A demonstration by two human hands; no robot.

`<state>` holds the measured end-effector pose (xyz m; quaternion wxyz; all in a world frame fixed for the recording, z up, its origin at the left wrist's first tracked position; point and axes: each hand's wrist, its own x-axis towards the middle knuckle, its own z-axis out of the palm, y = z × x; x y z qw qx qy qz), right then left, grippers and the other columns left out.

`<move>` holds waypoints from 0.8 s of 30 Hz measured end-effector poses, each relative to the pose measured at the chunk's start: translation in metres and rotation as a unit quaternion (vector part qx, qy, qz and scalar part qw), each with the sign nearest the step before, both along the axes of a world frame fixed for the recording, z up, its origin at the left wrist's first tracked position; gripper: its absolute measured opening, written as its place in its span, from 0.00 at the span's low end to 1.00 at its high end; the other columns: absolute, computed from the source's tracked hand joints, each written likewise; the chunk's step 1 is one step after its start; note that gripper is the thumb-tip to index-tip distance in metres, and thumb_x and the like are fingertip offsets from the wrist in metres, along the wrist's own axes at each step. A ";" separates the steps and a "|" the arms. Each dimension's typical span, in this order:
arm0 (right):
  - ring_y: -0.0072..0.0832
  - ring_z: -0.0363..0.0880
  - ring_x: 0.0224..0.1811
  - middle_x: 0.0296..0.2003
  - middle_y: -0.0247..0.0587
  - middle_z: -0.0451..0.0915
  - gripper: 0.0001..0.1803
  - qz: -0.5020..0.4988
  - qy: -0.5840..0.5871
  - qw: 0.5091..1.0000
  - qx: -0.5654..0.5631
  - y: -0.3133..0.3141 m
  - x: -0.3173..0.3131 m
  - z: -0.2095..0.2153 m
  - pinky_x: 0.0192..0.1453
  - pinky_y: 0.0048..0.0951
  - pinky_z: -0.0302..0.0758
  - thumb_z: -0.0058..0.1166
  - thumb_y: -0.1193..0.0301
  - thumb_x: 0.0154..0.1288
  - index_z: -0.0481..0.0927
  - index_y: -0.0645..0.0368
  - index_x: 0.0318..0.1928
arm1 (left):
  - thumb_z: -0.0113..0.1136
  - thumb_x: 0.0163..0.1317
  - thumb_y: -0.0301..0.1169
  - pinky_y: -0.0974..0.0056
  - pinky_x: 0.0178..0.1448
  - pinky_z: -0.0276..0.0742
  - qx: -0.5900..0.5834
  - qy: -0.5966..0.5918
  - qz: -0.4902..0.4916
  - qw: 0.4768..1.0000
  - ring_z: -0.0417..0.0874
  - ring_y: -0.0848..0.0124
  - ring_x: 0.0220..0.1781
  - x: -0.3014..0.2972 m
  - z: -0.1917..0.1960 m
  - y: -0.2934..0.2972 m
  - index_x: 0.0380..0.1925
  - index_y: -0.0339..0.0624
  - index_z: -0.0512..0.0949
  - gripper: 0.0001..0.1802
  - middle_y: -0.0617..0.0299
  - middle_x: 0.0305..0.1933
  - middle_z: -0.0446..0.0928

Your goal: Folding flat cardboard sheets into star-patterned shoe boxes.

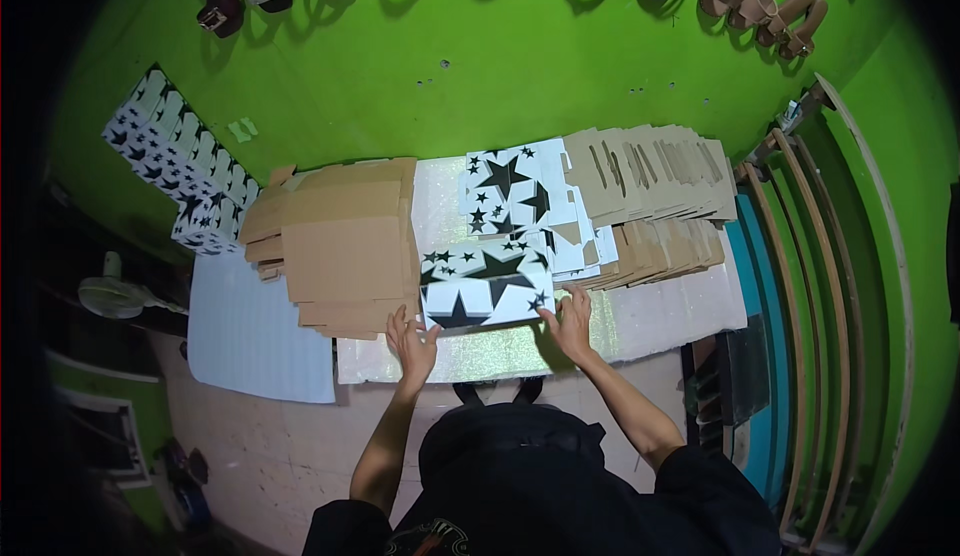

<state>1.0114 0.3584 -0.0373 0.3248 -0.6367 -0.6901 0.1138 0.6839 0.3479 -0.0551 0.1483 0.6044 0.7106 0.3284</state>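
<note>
A white cardboard box with black stars [480, 291] lies near the front middle of the table. My left hand [411, 346] is at its front left corner, thumb touching the edge and the other fingers spread apart over brown cardboard. At the opposite end, my right hand [569, 328] has its thumb on the front right corner and its fingers bent along the side. Behind the box is a stack of star-printed sheets [515, 186]. The underside of the box is hidden.
Flat brown cardboard [345, 226] is piled at the left; more folded brown pieces [650, 176] stack at the right. Finished-looking star boxes [180, 146] stand far left. A fan [110, 291] is beside the table, wooden rails [800, 336] at the right. Sandals [760, 6] hang on the green wall.
</note>
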 end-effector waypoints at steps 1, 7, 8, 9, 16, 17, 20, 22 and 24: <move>0.62 0.59 0.68 0.60 0.62 0.69 0.20 0.010 -0.009 1.000 -0.004 -0.006 0.002 -0.008 0.69 0.60 0.57 0.69 0.64 0.60 0.73 0.66 0.35 | 0.75 0.53 0.34 0.41 0.76 0.48 -0.013 0.010 -0.018 1.000 0.58 0.43 0.75 -0.002 -0.007 -0.005 0.28 0.37 0.78 0.15 0.45 0.71 0.65; 0.61 0.59 0.68 0.61 0.61 0.67 0.30 0.001 -0.027 0.999 -0.034 -0.020 0.003 -0.004 0.70 0.61 0.56 0.73 0.59 0.56 0.72 0.65 0.47 | 0.78 0.48 0.37 0.34 0.75 0.44 -0.053 0.036 -0.049 0.997 0.53 0.40 0.77 -0.014 -0.007 -0.022 0.40 0.40 0.79 0.22 0.44 0.72 0.63; 0.61 0.58 0.69 0.64 0.61 0.64 0.35 0.008 -0.060 0.998 -0.032 -0.019 0.001 0.004 0.70 0.60 0.56 0.73 0.59 0.54 0.70 0.64 0.55 | 0.79 0.47 0.36 0.32 0.75 0.43 -0.026 0.054 -0.057 0.997 0.53 0.40 0.78 -0.012 0.003 -0.021 0.49 0.41 0.77 0.30 0.45 0.74 0.61; 0.61 0.56 0.70 0.67 0.61 0.61 0.42 0.015 -0.094 0.995 -0.030 -0.017 0.000 0.013 0.71 0.59 0.57 0.74 0.59 0.52 0.68 0.62 0.62 | 0.79 0.46 0.36 0.31 0.75 0.42 0.002 0.071 -0.066 0.995 0.52 0.41 0.78 -0.010 0.013 -0.019 0.59 0.43 0.74 0.38 0.45 0.75 0.59; 0.65 0.48 0.76 0.73 0.58 0.52 0.55 0.136 -0.140 0.976 -0.095 -0.012 -0.001 0.021 0.76 0.67 0.48 0.72 0.50 0.53 0.56 0.48 0.76 | 0.74 0.54 0.45 0.28 0.74 0.43 -0.014 0.138 -0.176 0.975 0.52 0.39 0.78 -0.010 0.030 -0.010 0.71 0.44 0.64 0.47 0.43 0.75 0.57; 0.66 0.47 0.76 0.73 0.60 0.52 0.53 0.128 -0.125 0.980 -0.089 -0.009 -0.005 0.025 0.76 0.68 0.47 0.68 0.45 0.56 0.58 0.52 0.76 | 0.68 0.60 0.49 0.29 0.75 0.43 -0.014 0.106 -0.154 0.982 0.52 0.39 0.78 -0.011 0.026 -0.008 0.71 0.41 0.64 0.44 0.42 0.75 0.58; 0.68 0.47 0.75 0.71 0.65 0.56 0.42 0.044 -0.114 0.987 -0.104 0.008 -0.013 0.018 0.75 0.68 0.45 0.54 0.42 0.68 0.67 0.65 0.68 | 0.60 0.67 0.49 0.32 0.76 0.42 -0.066 0.072 -0.074 0.993 0.51 0.41 0.79 -0.012 0.010 0.006 0.65 0.37 0.72 0.33 0.42 0.74 0.60; 0.67 0.50 0.74 0.69 0.66 0.61 0.32 -0.004 -0.108 0.989 -0.102 0.020 -0.014 0.010 0.75 0.66 0.46 0.49 0.48 0.74 0.76 0.67 0.58 | 0.58 0.68 0.49 0.32 0.77 0.41 -0.106 0.065 -0.073 0.990 0.51 0.41 0.79 -0.010 0.008 0.016 0.61 0.36 0.75 0.31 0.43 0.74 0.61; 0.67 0.48 0.75 0.68 0.66 0.61 0.32 0.028 -0.105 0.985 -0.137 0.027 -0.018 0.014 0.75 0.68 0.45 0.48 0.47 0.74 0.78 0.70 0.53 | 0.56 0.69 0.50 0.33 0.77 0.39 -0.135 0.054 -0.067 0.987 0.50 0.43 0.80 -0.013 0.006 0.018 0.53 0.37 0.83 0.27 0.45 0.73 0.64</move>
